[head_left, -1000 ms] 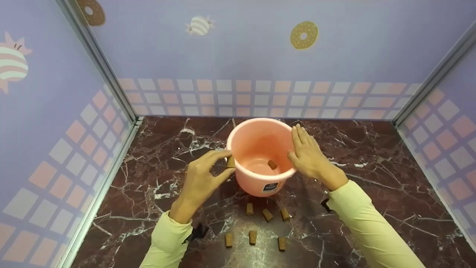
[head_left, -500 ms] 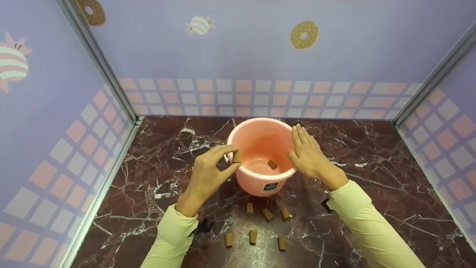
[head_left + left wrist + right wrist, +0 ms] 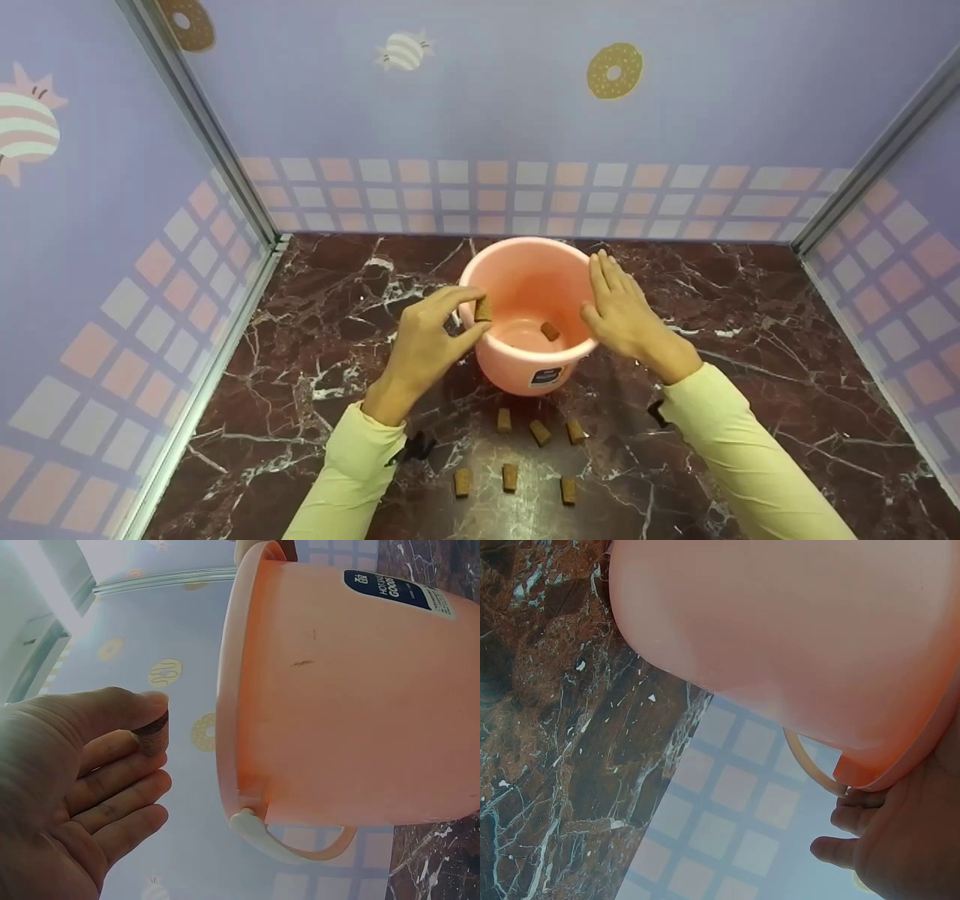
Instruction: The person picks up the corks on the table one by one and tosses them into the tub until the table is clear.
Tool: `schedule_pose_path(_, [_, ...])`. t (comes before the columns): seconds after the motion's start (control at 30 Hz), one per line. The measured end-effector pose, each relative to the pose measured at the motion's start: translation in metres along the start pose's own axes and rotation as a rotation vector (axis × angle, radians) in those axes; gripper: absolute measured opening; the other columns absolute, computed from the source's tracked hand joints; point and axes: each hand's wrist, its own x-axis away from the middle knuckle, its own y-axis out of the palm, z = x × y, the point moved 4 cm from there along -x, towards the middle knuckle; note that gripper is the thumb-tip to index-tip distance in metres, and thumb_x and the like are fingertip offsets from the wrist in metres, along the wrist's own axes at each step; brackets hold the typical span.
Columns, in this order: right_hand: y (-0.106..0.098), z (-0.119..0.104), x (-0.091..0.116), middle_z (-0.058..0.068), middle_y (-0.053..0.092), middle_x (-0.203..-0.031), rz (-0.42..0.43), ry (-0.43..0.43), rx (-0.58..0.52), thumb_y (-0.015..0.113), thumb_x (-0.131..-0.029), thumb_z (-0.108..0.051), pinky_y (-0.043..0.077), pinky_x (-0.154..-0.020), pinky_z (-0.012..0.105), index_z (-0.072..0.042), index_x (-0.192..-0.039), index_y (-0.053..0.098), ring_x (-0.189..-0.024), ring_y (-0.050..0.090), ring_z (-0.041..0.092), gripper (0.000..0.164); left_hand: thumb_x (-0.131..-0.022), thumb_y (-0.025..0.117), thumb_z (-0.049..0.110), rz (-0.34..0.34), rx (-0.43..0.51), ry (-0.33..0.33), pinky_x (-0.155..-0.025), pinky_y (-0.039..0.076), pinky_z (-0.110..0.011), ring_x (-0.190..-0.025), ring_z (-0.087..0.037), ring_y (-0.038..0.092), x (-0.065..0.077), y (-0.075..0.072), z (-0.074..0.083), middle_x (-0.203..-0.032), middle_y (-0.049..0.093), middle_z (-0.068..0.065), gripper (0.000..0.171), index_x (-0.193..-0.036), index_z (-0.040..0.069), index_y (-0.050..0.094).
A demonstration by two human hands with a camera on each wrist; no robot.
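Observation:
A pink bucket (image 3: 517,373) stands upright on the dark marbled table, with one brown cork stopper (image 3: 550,331) lying on its bottom. Between thumb and fingertips my left hand (image 3: 429,337) pinches another tapered cork (image 3: 483,309), held over the bucket's left rim. The left wrist view shows this held cork (image 3: 154,736) above the rim and apart from it. My right hand (image 3: 626,315) rests against the right rim, its fingers straight; in the right wrist view its fingers (image 3: 836,851) lie by the rim and the handle.
Several loose corks lie in two rough rows in front of the bucket, among them a middle cork (image 3: 510,478) and a tilted cork (image 3: 540,433). Its pale handle (image 3: 289,846) hangs at the side. Patterned panels (image 3: 517,112) enclose the table at the back and sides.
My left hand has moved right and slightly up with the cork, from outside the left rim to over it. The right hand and the bucket have stayed put.

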Motion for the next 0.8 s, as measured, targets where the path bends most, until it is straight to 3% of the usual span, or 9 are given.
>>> schedule_pose_path(0.8, [0.0004, 0.0003, 0.0, 0.033, 0.001, -0.171, -0.006, 0.006, 0.001, 0.044, -0.108, -0.022, 0.002, -0.129, 0.059, 0.014, -0.163, 0.005, -0.159, 0.002, 0.049, 0.076, -0.079, 0.091, 0.001, -0.024, -0.019, -0.014, -0.096, 0.061, -0.037, -0.103, -0.031, 0.075, -0.0054, 0.0064, -0.003, -0.112, 0.077, -0.017, 0.039, -0.115, -0.005, 0.076])
